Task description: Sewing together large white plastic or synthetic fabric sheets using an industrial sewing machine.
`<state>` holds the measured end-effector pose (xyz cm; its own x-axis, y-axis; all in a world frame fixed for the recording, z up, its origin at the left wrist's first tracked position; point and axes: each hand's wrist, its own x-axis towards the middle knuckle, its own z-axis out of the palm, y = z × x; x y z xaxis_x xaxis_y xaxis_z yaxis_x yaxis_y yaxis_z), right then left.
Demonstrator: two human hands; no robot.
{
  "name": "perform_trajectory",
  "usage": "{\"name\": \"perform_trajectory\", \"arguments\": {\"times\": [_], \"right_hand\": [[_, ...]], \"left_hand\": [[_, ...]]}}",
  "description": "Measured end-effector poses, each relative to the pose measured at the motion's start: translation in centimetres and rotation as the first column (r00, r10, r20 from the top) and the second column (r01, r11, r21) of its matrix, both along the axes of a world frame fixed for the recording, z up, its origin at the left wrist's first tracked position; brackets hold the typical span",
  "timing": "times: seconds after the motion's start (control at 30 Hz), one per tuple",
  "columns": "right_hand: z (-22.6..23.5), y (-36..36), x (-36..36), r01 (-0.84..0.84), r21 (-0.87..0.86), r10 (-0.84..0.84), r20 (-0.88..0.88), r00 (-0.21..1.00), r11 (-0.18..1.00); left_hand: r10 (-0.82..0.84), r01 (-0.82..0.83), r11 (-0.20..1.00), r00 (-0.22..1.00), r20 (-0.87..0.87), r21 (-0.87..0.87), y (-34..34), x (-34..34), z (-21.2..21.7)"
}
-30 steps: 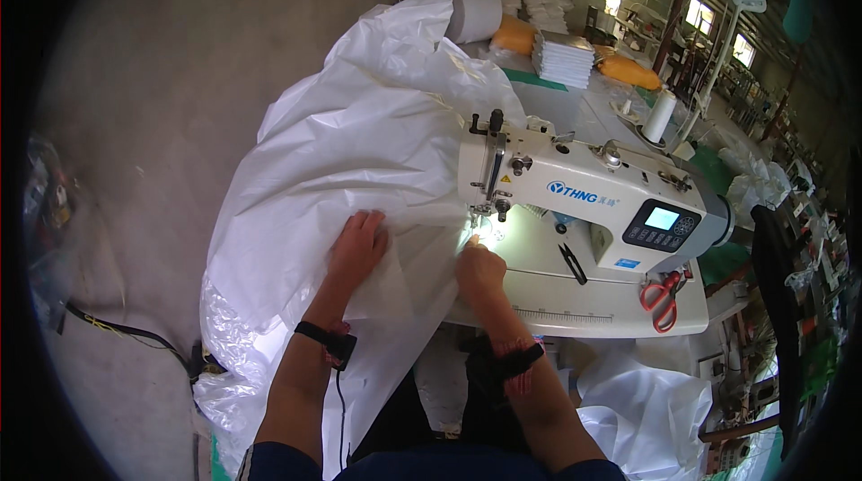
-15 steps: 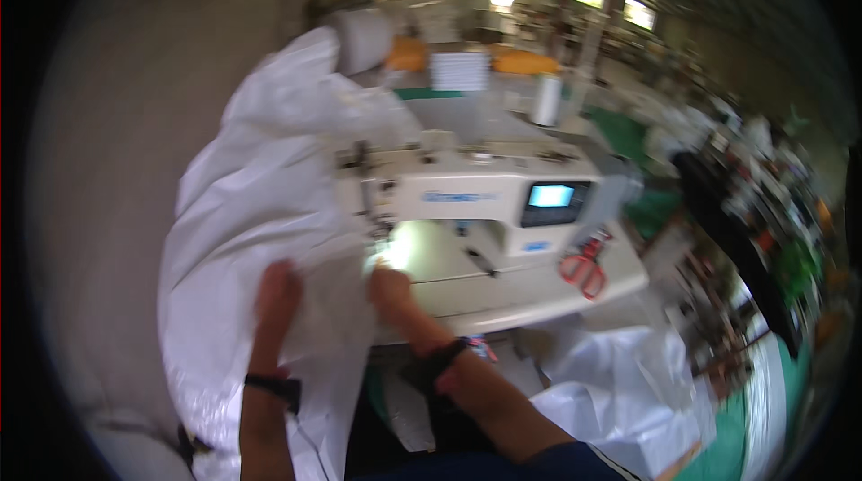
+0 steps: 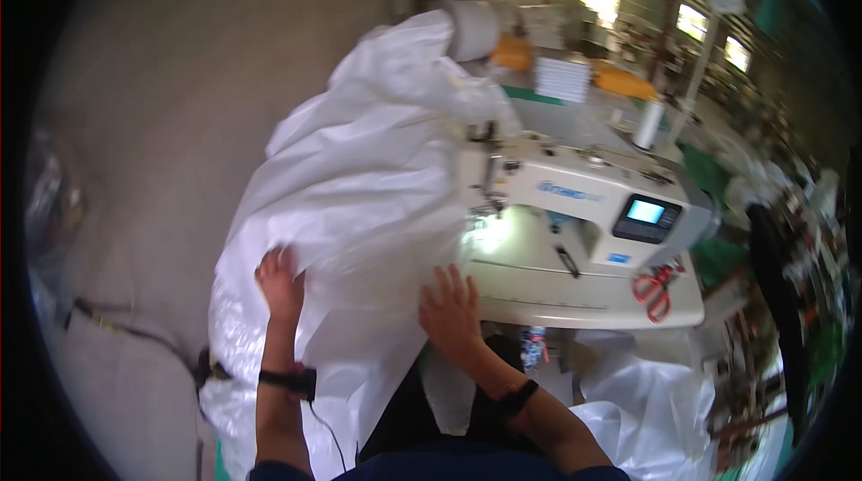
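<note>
A large white plastic-looking sheet (image 3: 359,176) drapes in folds over the left of the sewing table and hangs down toward me. My left hand (image 3: 280,282) is on the left part of the sheet, its fingers curled into the material. Near the table's front edge, my right hand (image 3: 452,315) lies flat on the sheet with fingers spread. A white sewing machine (image 3: 575,189) with a lit screen stands just beyond my right hand. Its lamp shines by the needle area, at the sheet's right edge. The needle itself is too small to make out.
Red-handled scissors (image 3: 654,297) and a small dark tool (image 3: 567,260) lie on the machine bed (image 3: 530,288). A white thread cone (image 3: 648,124) stands behind the machine. More white sheeting (image 3: 642,391) hangs at the lower right. A dark cable (image 3: 144,333) runs at the left.
The view has swung left, so the machine appears farther right. My right hand has come away from the needle area toward me and opened flat. My left hand remains on the sheet.
</note>
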<state>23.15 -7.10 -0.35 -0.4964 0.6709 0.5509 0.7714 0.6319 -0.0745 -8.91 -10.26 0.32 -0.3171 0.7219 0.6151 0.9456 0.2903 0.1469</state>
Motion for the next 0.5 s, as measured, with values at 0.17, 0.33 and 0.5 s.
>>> {"name": "perform_trajectory", "arguments": {"times": [0.17,0.33,0.5], "right_hand": [[-0.1,-0.8,-3.9,-0.24,-0.095,0.233,-0.083,0.969,0.966],[-0.8,2.1,-6.4,-0.245,-0.108,0.217,-0.223,0.95,0.963],[-0.3,3.7,-9.2,-0.205,-0.122,0.195,-0.086,0.977,0.971]], "left_hand": [[0.03,-0.032,0.999,0.997,-0.074,-0.025,-2.2,-6.3,2.7],[0.143,-0.128,0.974,0.987,-0.068,0.185,-3.6,-7.6,8.4],[0.047,0.03,0.922,0.981,-0.187,0.387,-5.2,-4.2,15.9]]}}
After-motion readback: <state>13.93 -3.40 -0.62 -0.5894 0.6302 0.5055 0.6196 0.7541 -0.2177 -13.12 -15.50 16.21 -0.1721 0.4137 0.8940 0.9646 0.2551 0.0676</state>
